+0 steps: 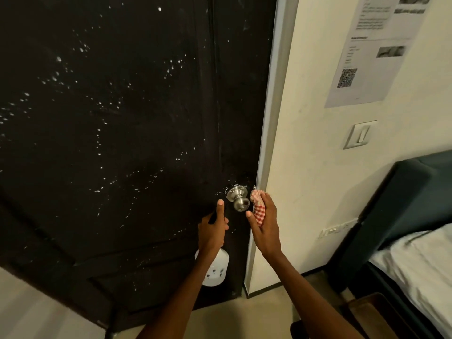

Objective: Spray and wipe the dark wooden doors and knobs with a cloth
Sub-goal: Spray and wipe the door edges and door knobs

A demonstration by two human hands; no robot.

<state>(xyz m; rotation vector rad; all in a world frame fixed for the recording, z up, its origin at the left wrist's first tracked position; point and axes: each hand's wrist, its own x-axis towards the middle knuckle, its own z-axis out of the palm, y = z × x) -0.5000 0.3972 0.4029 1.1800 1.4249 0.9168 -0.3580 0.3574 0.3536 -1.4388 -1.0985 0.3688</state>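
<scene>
Left hand (212, 231) grips an upright spray bottle (213, 269), nozzle toward twelve o'clock; right hand (265, 225) clutches a checked cloth (258, 206) at three o'clock of the steel knob (238, 198).

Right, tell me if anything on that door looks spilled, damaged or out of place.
Only the white droplets scattered across the dark door, some close to the knob. They look like unwiped spray, not damage. The right hand holds the checked cloth beside the knob; the left hand grips the spray bottle.

Cream painted wall (305, 167) with a printed paper notice (374, 50), white rectangular wall switch (359, 134) below it, dark upholstered bed frame (401, 192), white bedsheet (420, 263), beige floor (244, 319)
</scene>
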